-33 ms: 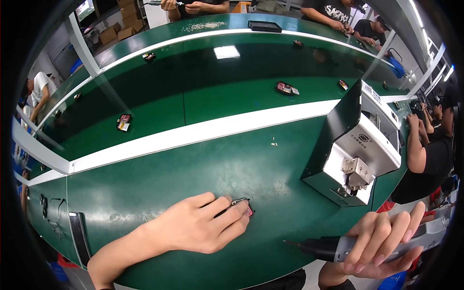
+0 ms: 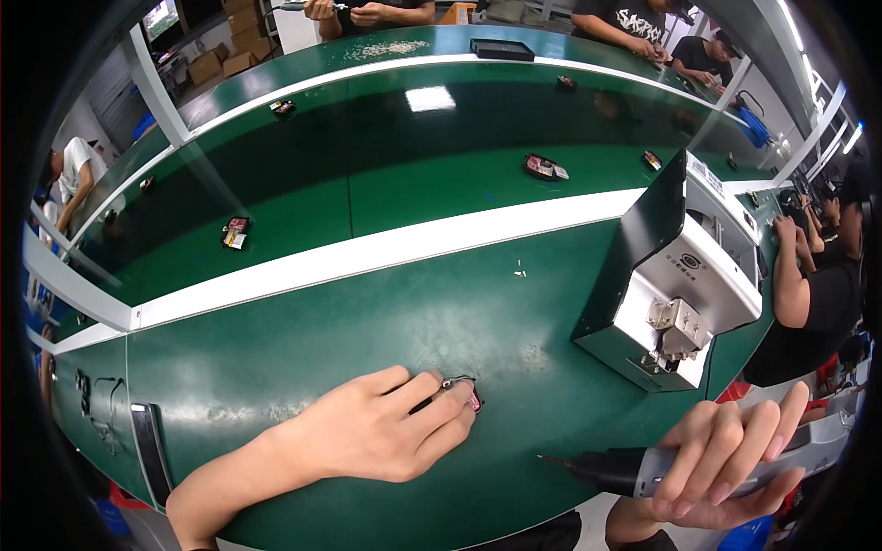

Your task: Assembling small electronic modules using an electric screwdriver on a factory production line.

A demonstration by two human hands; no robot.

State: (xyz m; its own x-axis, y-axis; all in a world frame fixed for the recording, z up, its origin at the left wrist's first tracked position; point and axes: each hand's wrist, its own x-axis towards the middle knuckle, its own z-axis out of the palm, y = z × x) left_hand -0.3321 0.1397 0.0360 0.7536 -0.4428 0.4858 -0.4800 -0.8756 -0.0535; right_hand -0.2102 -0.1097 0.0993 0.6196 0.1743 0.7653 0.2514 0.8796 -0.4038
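You see a dark green bench (image 2: 386, 312) with a white stripe (image 2: 386, 250), a red-and-black small part (image 2: 464, 393), a grey-and-black screwdriver (image 2: 643, 470), and a white-and-black machine (image 2: 675, 275).

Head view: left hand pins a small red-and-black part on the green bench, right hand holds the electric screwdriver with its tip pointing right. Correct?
Not quite. In the head view the electric screwdriver in the right hand points left, toward the small part under the left hand. The rest holds.

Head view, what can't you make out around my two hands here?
- Small part, head view: mostly hidden under the left hand fingers; its shape is unclear.
- Screwdriver, head view: the right hand covers its grip and the rim cuts off its rear.
- Screwdriver tip: too small to tell.
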